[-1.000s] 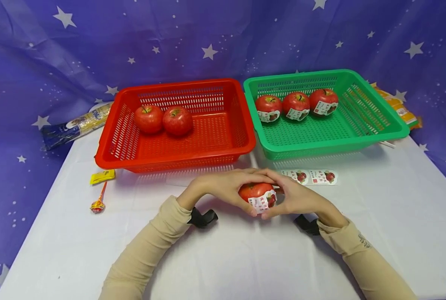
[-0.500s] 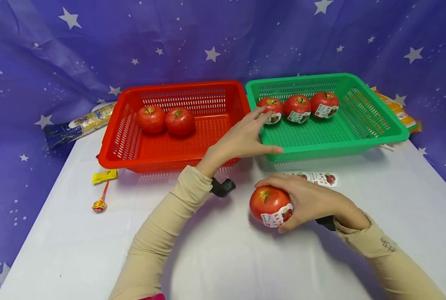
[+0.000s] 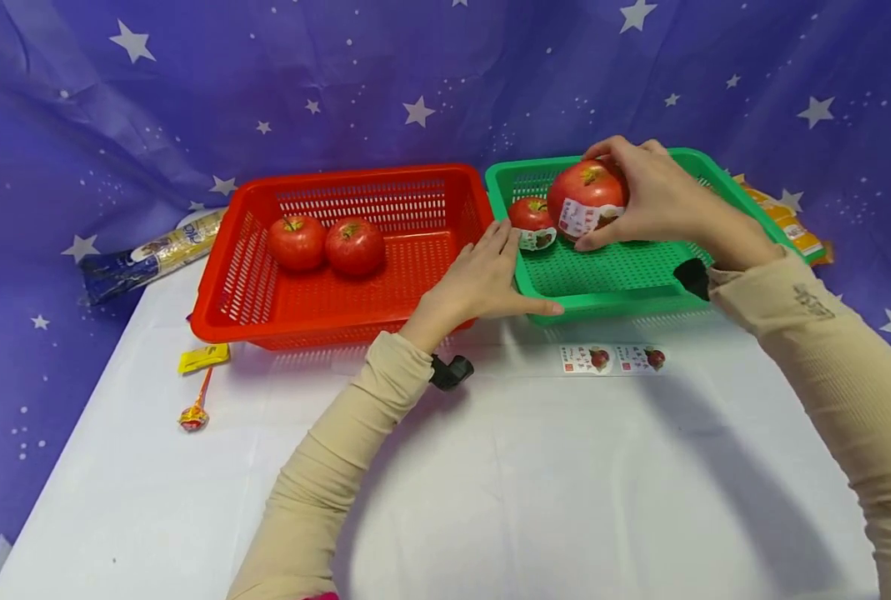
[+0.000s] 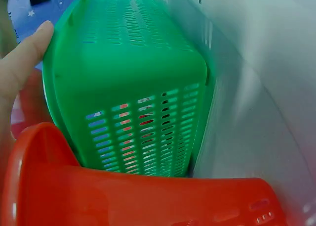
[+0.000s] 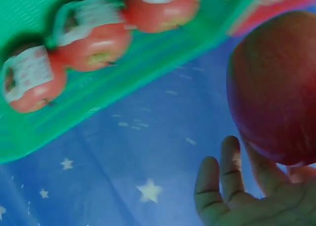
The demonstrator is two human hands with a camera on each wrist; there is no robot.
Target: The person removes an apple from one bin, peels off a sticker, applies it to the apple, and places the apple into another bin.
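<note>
My right hand (image 3: pixel 663 193) grips a red apple (image 3: pixel 584 187) with a white printed label on its front, held over the green basket (image 3: pixel 618 303). In the right wrist view this apple (image 5: pixel 276 87) is large, with fingers (image 5: pixel 231 161) beneath it, and three labelled apples (image 5: pixel 98 50) sit in a row in the basket. The head view shows the leftmost of them (image 3: pixel 531 215); the others are hidden behind the hand and held apple. My left hand (image 3: pixel 478 279) rests at the green basket's near left corner, fingers stretched out, thumb (image 4: pixel 30 53) along the rim.
Left of the green basket stands a red basket (image 3: pixel 325 327) with two unlabelled apples (image 3: pixel 327 247). A label strip (image 3: pixel 616 359) lies in front. A lollipop (image 3: pixel 194 415), a yellow packet (image 3: pixel 203 358) and a blue-gold pack (image 3: pixel 152 254) lie left; an orange packet (image 3: pixel 798 233) lies right.
Both hands held the labelled apple at first. The left hand let go and moved to the green basket's corner. The right hand lifted the apple up and away over that basket.
</note>
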